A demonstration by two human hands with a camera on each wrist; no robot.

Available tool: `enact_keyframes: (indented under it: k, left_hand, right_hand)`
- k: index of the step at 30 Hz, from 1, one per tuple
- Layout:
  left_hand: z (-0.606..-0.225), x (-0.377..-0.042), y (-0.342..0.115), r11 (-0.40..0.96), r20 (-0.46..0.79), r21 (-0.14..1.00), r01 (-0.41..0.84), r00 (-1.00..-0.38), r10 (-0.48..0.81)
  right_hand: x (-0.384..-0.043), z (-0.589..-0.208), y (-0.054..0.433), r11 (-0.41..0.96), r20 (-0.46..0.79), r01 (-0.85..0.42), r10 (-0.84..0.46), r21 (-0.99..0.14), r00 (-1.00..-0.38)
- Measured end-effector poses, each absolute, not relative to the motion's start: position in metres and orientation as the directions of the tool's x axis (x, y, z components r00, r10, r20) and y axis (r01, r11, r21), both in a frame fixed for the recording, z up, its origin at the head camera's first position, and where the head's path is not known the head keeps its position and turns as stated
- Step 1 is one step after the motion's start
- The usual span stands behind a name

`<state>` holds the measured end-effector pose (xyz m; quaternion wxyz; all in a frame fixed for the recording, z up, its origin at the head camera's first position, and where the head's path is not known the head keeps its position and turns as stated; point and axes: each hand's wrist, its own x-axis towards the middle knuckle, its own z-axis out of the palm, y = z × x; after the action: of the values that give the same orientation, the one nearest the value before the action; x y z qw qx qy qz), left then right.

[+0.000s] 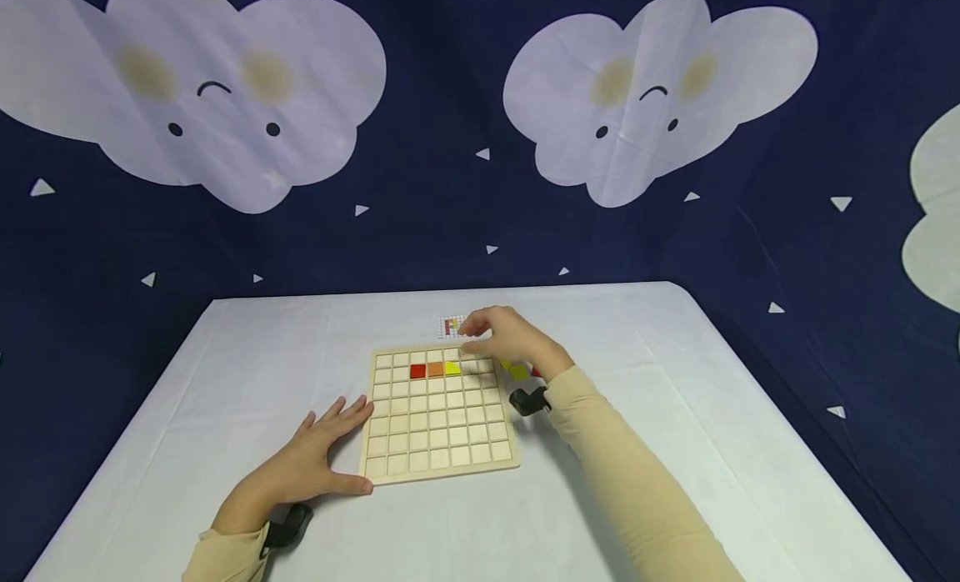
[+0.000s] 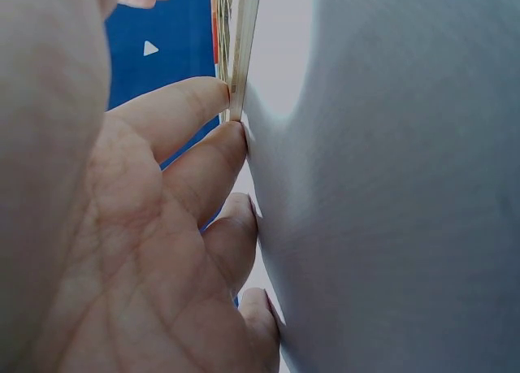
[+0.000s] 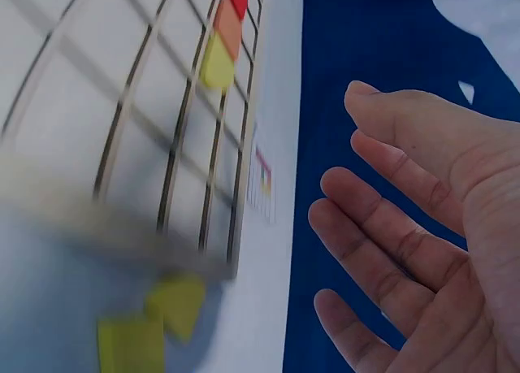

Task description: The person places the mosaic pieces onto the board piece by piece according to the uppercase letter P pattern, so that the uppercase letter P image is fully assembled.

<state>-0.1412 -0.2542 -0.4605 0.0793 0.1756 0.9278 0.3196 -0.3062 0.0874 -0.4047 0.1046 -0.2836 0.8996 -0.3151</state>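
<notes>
We can't read any txt, nos., labels or brands in the 3 views. Nearest to a sign is a sm. printed card (image 1: 450, 326) w/ a coloured grid, lying at approx. 12 o'clock of the wooden board (image 1: 438, 439); it's too tiny for us to make out any lettering, & the right hand (image 1: 504, 333) overlaps its 3 o'clock edge.

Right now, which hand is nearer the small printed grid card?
Right. The right hand hovers close to the right side of the printed grid card; the left hand is farther, touching the wooden grid board's left edge.
</notes>
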Motion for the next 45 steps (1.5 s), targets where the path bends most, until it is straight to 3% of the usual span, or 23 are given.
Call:
enact_keyframes:
  k: [9, 22, 45]
  left_hand:
    - [-0.459, -0.143, -0.253, 0.735, -0.041, 0.618, 0.279, -0.922, 0.384]
    - [-0.46, -0.142, -0.254, 0.726, -0.041, 0.631, 0.273, -0.923, 0.383]
    - [-0.459, -0.141, -0.254, 0.72, -0.044, 0.64, 0.268, -0.923, 0.383]
  right_hand:
    - [-0.312, -0.408, 0.135, 0.675, 0.003, -0.414, -0.521, -0.611, -0.854]
    - [-0.31, -0.422, 0.191, 0.726, -0.044, -0.272, -0.383, -0.631, -0.923]
    - [-0.305, -0.443, 0.223, 0.759, -0.103, -0.236, -0.37, -0.607, -0.923]
